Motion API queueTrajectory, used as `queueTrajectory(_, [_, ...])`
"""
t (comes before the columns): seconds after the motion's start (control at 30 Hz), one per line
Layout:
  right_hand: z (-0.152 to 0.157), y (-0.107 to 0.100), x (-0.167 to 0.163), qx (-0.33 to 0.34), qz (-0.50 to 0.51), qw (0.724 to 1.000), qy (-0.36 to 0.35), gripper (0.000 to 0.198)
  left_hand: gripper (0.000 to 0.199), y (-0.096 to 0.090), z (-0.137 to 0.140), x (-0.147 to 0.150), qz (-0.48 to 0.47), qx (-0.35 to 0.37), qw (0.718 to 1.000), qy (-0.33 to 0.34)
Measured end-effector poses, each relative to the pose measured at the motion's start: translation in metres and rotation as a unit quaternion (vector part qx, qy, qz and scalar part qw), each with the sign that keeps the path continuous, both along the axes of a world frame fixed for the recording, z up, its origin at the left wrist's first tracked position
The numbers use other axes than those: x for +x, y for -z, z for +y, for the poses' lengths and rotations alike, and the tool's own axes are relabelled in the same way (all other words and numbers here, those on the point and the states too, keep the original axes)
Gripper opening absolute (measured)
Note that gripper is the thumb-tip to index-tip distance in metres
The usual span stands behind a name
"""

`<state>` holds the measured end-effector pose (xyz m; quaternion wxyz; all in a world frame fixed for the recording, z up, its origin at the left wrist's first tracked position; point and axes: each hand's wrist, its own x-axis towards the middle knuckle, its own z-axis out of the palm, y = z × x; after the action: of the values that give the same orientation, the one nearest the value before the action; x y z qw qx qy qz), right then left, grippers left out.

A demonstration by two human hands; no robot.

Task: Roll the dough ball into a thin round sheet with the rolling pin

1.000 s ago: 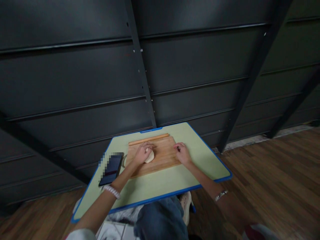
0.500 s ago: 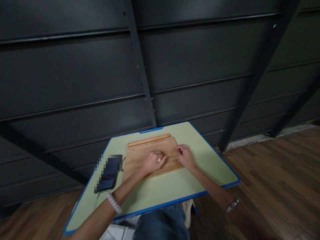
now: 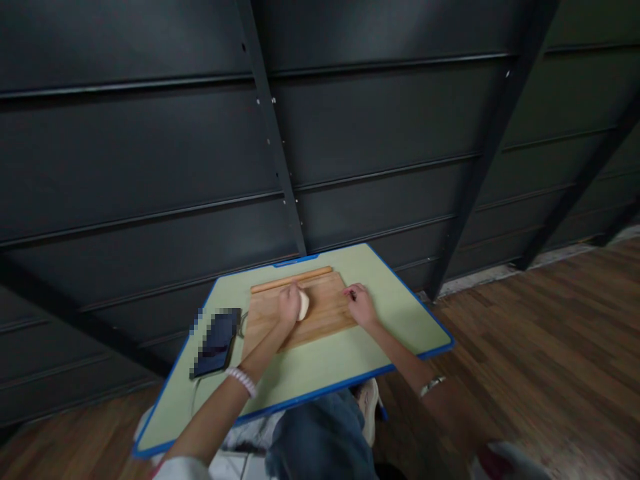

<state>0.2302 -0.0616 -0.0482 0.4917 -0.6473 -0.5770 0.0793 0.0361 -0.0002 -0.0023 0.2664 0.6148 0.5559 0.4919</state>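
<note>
A dark panelled wall (image 3: 200, 147), crossed by ribs and slanting posts, rises beyond the wooden board (image 3: 323, 300), the landmark for everything here. Wood-look floor (image 3: 525, 347) spreads to the board's right, lower down. The pale green table (image 3: 325, 373), edged in blue, lies under the board and reaches past it on every side. A leg in blue jeans (image 3: 320, 433) is on the near side of the board, below the table's edge. A phone (image 3: 216, 343), its screen dark and partly pixelated, lies left of the board. The rolling pin (image 3: 293, 280) lies along the board's far edge.

Both hands are at the board. The left hand (image 3: 289, 303), over its middle, is curled around the left side of the dough (image 3: 303, 305), gripping it. The right hand (image 3: 361, 305) is at the board's right edge, fingers bent and tips drawn together; whether the dark spot there is something held, I cannot tell. The dough, a pale rounded lump, sits near the board's middle, partly hidden by the left hand.
</note>
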Motion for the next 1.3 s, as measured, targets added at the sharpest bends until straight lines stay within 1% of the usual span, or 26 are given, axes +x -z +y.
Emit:
queueTrajectory(0.07, [0.001, 0.001, 0.0, 0.0, 0.001, 1.0, 0.0, 0.024, 0.045, 0.003, -0.009, -0.01, -0.029, -0.001, 0.999, -0.02])
queueTrajectory(0.13, [0.001, 0.001, 0.0, 0.0, 0.002, 1.0, 0.001, 0.023, 0.047, 0.002, -0.018, -0.023, -0.025, 0.008, 1.0, 0.0])
queueTrajectory(0.17, [0.001, 0.0, 0.0, -0.001, 0.001, 1.0, 0.002, 0.023, 0.046, 0.001, -0.023, -0.03, -0.017, 0.02, 0.999, 0.027])
queueTrajectory(0.23, [0.0, -0.001, 0.0, -0.004, -0.003, 1.0, 0.004, 0.023, 0.044, -0.006, -0.03, -0.046, 0.012, 0.046, 0.993, 0.112])
queueTrajectory(0.3, [0.0, -0.001, 0.0, -0.007, -0.006, 1.0, 0.004, 0.023, 0.04, -0.016, -0.032, -0.059, 0.064, 0.056, 0.981, 0.174])
queueTrajectory(0.4, [0.0, -0.002, -0.001, -0.007, -0.005, 1.0, 0.006, 0.023, 0.039, -0.033, -0.028, -0.07, 0.159, 0.035, 0.953, 0.257])
queueTrajectory(0.47, [0.001, -0.001, -0.001, -0.004, -0.005, 1.0, 0.007, 0.023, 0.041, -0.04, -0.021, -0.068, 0.233, 0.048, 0.929, 0.285])
queueTrajectory(0.53, [0.001, -0.001, -0.001, -0.001, -0.008, 1.0, 0.009, 0.022, 0.043, -0.04, -0.012, -0.06, 0.293, 0.096, 0.907, 0.288])
queueTrajectory(0.57, [0.001, -0.001, -0.001, -0.001, -0.011, 1.0, 0.01, 0.022, 0.044, -0.038, -0.009, -0.054, 0.306, 0.124, 0.899, 0.286])
queueTrajectory(0.63, [0.001, -0.001, -0.001, -0.006, -0.015, 1.0, 0.014, 0.023, 0.046, -0.029, -0.004, -0.042, 0.291, 0.168, 0.899, 0.28])
queueTrajectory(0.7, [0.0, -0.003, -0.001, -0.013, -0.015, 1.0, 0.016, 0.023, 0.047, -0.018, -0.003, -0.032, 0.252, 0.185, 0.907, 0.281])
queueTrajectory(0.8, [-0.001, -0.005, -0.002, -0.017, -0.01, 1.0, 0.013, 0.022, 0.045, -0.01, -0.014, -0.023, 0.226, 0.165, 0.9, 0.333])
queueTrajectory(0.87, [-0.003, -0.006, -0.002, -0.014, -0.004, 1.0, 0.006, 0.022, 0.042, -0.011, -0.027, -0.021, 0.229, 0.139, 0.888, 0.374])
queueTrajectory(0.93, [-0.004, -0.006, -0.002, -0.009, -0.001, 1.0, -0.003, 0.021, 0.039, -0.014, -0.039, -0.019, 0.231, 0.138, 0.883, 0.385])
queueTrajectory(1.03, [-0.005, -0.006, -0.002, -0.003, -0.005, 1.0, -0.016, 0.019, 0.039, -0.014, -0.045, -0.013, 0.229, 0.144, 0.882, 0.385])
queueTrajectory(1.13, [-0.005, -0.004, -0.001, -0.002, 0.001, 1.0, -0.025, 0.019, 0.043, -0.008, -0.036, -0.003, 0.228, 0.127, 0.888, 0.379])
queueTrajectory(1.2, [-0.004, -0.003, -0.001, 0.001, 0.007, 1.0, -0.03, 0.019, 0.046, -0.003, -0.028, 0.004, 0.223, 0.098, 0.898, 0.368])
queueTrajectory(1.3, [-0.003, -0.001, 0.0, 0.006, 0.009, 1.0, -0.028, 0.019, 0.05, 0.002, -0.02, 0.013, 0.2, 0.053, 0.923, 0.325])
